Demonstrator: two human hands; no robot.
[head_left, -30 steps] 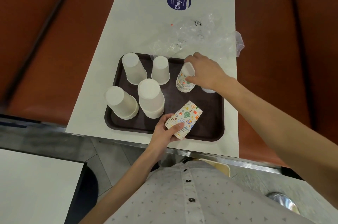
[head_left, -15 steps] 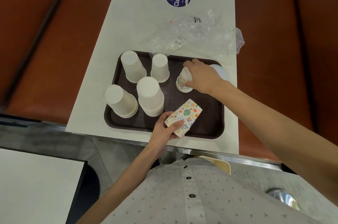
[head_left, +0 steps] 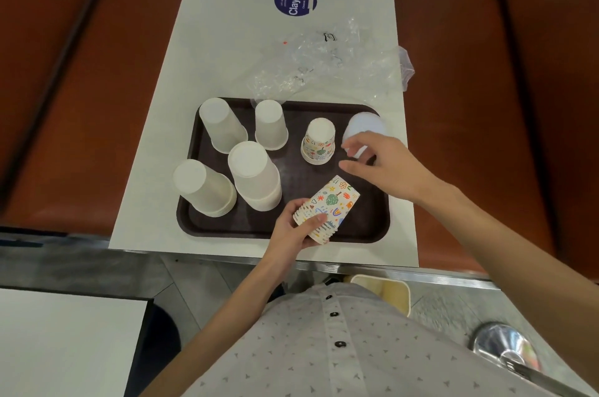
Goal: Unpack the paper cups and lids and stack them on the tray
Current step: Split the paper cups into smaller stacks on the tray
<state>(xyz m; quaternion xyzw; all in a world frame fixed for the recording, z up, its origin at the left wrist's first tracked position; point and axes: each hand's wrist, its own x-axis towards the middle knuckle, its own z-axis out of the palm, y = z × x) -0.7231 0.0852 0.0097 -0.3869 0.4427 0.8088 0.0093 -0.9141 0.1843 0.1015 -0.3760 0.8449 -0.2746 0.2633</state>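
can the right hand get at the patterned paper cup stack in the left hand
Probably yes: the right hand is open, with only bare dark brown tray between it and the patterned paper cup stack.

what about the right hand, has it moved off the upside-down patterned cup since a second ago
Yes. The right hand has left the upside-down patterned cup and drawn back toward the near right edge of the tray, holding nothing.

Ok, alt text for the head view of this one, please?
A person's left hand grips a tilted stack of patterned paper cups over a dark brown plastic tray, while the open right hand hovers beside an upturned patterned stack. White paper cups stand upturned on the tray too.
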